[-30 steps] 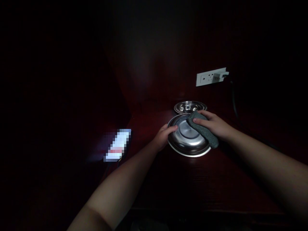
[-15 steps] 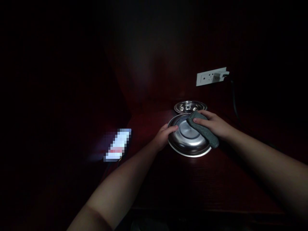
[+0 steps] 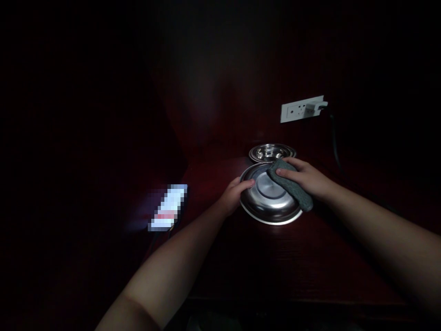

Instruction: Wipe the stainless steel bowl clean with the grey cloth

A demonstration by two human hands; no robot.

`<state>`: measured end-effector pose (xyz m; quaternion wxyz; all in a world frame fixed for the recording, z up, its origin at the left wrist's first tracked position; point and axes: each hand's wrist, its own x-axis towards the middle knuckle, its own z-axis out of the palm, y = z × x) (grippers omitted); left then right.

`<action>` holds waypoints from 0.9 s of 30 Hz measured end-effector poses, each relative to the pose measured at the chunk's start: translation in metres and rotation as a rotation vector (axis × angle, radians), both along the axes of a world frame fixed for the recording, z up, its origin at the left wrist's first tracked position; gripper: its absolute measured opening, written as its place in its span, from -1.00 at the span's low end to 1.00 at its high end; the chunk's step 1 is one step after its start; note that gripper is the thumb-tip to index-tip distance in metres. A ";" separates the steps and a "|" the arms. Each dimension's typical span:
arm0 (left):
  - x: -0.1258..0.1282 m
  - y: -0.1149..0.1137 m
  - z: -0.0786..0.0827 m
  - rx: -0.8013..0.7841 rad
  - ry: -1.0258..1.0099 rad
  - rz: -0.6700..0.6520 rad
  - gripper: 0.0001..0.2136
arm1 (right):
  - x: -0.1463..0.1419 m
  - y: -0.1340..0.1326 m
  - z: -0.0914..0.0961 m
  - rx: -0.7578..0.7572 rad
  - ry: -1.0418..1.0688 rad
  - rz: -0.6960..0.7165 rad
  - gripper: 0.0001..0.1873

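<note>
A shiny steel plate (image 3: pixel 267 202) lies on a dark red wooden table (image 3: pixel 275 257). My left hand (image 3: pixel 234 194) grips the plate's left rim, thumb over the edge. My right hand (image 3: pixel 306 178) presses a folded grey cloth (image 3: pixel 292 188) onto the plate's upper right part, fingers wrapped over the cloth. A second steel plate (image 3: pixel 272 152) sits just behind, close to the first.
A white wall socket (image 3: pixel 296 111) with a plug (image 3: pixel 316 106) and a dark cable is on the back wall at right. A lit, blurred phone screen (image 3: pixel 168 208) lies to the left. The room is very dark all round.
</note>
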<state>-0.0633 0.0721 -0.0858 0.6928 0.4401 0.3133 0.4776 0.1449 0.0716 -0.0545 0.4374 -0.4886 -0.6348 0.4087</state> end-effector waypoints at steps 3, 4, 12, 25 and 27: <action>0.000 -0.001 0.001 -0.003 0.002 0.009 -0.74 | 0.000 0.000 0.000 -0.007 0.009 0.002 -0.55; 0.001 -0.002 0.002 -0.008 0.008 0.016 -0.74 | 0.000 0.000 0.000 -0.012 0.011 0.003 -0.55; 0.001 -0.003 0.003 -0.007 0.013 0.013 -0.74 | -0.001 -0.002 0.001 -0.017 0.005 0.001 -0.56; 0.001 -0.002 0.002 -0.009 0.010 0.002 -0.74 | 0.001 0.001 -0.001 -0.003 -0.004 0.007 -0.56; 0.001 -0.001 0.002 -0.007 0.013 0.007 -0.75 | 0.001 0.001 -0.002 -0.009 -0.001 0.010 -0.56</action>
